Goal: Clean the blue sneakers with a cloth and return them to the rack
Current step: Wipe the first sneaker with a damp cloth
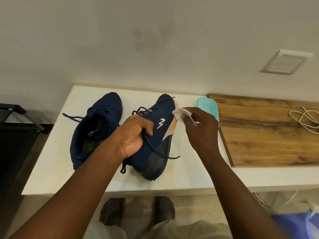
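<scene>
1. The left hand [136, 133] is clamped on the held sneaker [161, 135], with its fingers curled round the laced top. This dark blue shoe is tipped on its side, toe pointing away from the person and its dark-and-tan sole turned to the right. Its heel end seems to rest on the white table [51, 169].
2. Just right of the held sneaker, the right hand [202, 128] pinches a small white cloth [179, 114] between thumb and fingers. The cloth lies against the tan edge of the sole, near the toe.
3. The shoe's loose laces [155, 147] trail across its side and over the sole.
4. Just left of the held sneaker, the second sneaker [100, 125] stands upright on the same table. The left forearm crosses in front of its heel and hides part of it.
5. Right of the held sneaker and behind the right hand lies a teal object [208, 106] (half covered by the hand, so what it is cannot be told). It sits beside a wooden board [267, 144].
6. Farther right, a coiled white cable [303, 119] lies on that board.
7. Well left of the held sneaker, past the table's edge, stands a black frame [15, 118].
8. Nearer the person than the held sneaker, two feet [112, 211] are on the floor.
9. Above and to the right of the held sneaker, a white plate [286, 62] is set in the wall.
</scene>
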The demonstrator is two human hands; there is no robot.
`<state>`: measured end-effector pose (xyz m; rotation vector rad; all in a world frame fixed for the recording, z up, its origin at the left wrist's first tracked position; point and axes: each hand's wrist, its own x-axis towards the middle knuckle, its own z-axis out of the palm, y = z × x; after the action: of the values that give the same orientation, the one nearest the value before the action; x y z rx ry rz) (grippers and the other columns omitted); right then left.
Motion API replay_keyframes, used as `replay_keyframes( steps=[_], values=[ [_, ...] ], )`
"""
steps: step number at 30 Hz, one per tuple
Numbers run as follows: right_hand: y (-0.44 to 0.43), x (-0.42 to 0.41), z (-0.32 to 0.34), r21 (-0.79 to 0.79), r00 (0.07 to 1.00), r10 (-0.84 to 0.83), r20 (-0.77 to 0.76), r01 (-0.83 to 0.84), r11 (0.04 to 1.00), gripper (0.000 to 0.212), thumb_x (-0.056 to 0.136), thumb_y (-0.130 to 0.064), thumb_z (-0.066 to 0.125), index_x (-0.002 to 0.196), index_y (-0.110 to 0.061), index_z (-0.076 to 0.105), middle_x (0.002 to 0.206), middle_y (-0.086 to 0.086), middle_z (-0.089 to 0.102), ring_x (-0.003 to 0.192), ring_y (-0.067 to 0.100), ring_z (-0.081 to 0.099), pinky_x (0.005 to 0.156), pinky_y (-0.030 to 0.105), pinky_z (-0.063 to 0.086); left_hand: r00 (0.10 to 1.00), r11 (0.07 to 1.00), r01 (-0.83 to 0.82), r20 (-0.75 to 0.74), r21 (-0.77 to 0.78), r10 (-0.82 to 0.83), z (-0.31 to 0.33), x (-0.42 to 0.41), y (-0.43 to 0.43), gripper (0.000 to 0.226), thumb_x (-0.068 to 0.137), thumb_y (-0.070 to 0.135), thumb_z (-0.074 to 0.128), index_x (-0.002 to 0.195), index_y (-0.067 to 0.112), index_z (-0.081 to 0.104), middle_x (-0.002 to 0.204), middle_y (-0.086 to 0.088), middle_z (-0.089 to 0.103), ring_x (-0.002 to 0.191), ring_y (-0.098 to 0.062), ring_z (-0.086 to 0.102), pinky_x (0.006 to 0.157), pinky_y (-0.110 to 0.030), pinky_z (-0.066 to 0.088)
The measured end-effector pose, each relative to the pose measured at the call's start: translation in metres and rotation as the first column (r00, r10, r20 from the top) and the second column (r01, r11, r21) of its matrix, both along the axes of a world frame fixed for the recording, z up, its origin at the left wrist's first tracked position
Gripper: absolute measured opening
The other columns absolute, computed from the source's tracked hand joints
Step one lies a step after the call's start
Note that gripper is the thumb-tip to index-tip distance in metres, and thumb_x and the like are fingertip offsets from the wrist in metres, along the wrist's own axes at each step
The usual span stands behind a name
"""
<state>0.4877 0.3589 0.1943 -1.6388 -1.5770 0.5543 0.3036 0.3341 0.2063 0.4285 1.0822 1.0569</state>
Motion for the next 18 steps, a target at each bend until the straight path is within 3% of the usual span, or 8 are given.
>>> replay_keyframes(
  steps=[4, 7, 11, 15, 18],
  values=[
    [-0.001, -0.010, -0.001, 0.011, 0.999, 0.043, 0.027, -0.043, 0.999, 0.024, 0.095, -0.024, 0.064, 0.118, -0.024, 0.069, 0.110, -0.007, 0.070, 0.095, 0.007, 0.062, 0.080, 0.000, 0.036, 0.994, 0.999, 0.039, 0.101, 0.026, -0.041, 0.000, 0.003, 0.000, 0.051, 0.065, -0.005, 0.052, 0.114, -0.002, 0.064, 0.115, -0.020, 0.064, 0.105, -0.034, 0.060, 0.107, -0.044, 0.045],
    [-0.015, -0.024, 0.001, -0.012, 0.939, 0.257, 0.230, -0.261, 0.965, 0.034, 0.094, -0.009, 0.057, 0.122, -0.025, 0.068, 0.121, -0.002, 0.069, 0.107, 0.015, 0.064, 0.089, 0.018, 0.046, 0.983, 0.999, 0.024, 0.182, 0.037, -0.030, -0.001, 0.004, -0.001, 0.050, 0.076, -0.006, 0.044, 0.122, -0.005, 0.064, 0.118, -0.021, 0.064, 0.108, -0.034, 0.061, 0.109, -0.043, 0.045],
    [-0.036, -0.034, 0.008, -0.062, 0.816, 0.452, 0.360, -0.462, 0.885, 0.040, 0.087, -0.005, 0.062, 0.120, -0.026, 0.070, 0.115, -0.002, 0.072, 0.098, 0.027, 0.066, 0.085, 0.041, 0.054, 0.985, 0.999, 0.004, 0.175, 0.033, -0.010, -0.003, -0.001, -0.001, 0.071, 0.058, -0.008, 0.051, 0.129, -0.007, 0.057, 0.118, -0.022, 0.057, 0.107, -0.034, 0.057, 0.114, -0.044, 0.041],
    [-0.029, -0.022, 0.002, -0.115, 0.793, 0.395, 0.465, -0.388, 0.915, 0.047, 0.085, -0.005, 0.060, 0.127, -0.026, 0.065, 0.133, -0.004, 0.062, 0.123, 0.025, 0.057, 0.108, 0.045, 0.039, 0.988, 0.999, 0.005, 0.157, 0.047, -0.012, -0.006, -0.003, 0.001, 0.065, 0.053, -0.011, 0.045, 0.116, -0.004, 0.058, 0.107, -0.020, 0.058, 0.097, -0.035, 0.059, 0.111, -0.047, 0.041],
    [-0.017, -0.018, -0.001, -0.102, 0.792, 0.338, 0.508, -0.334, 0.937, 0.049, 0.089, -0.004, 0.058, 0.135, -0.024, 0.058, 0.143, -0.002, 0.053, 0.136, 0.022, 0.045, 0.116, 0.046, 0.028, 0.981, 0.998, -0.004, 0.196, 0.060, -0.008, -0.009, -0.006, 0.003, 0.070, 0.046, -0.009, 0.050, 0.115, 0.003, 0.054, 0.107, -0.019, 0.056, 0.099, -0.036, 0.058, 0.111, -0.048, 0.043]
  ],
)
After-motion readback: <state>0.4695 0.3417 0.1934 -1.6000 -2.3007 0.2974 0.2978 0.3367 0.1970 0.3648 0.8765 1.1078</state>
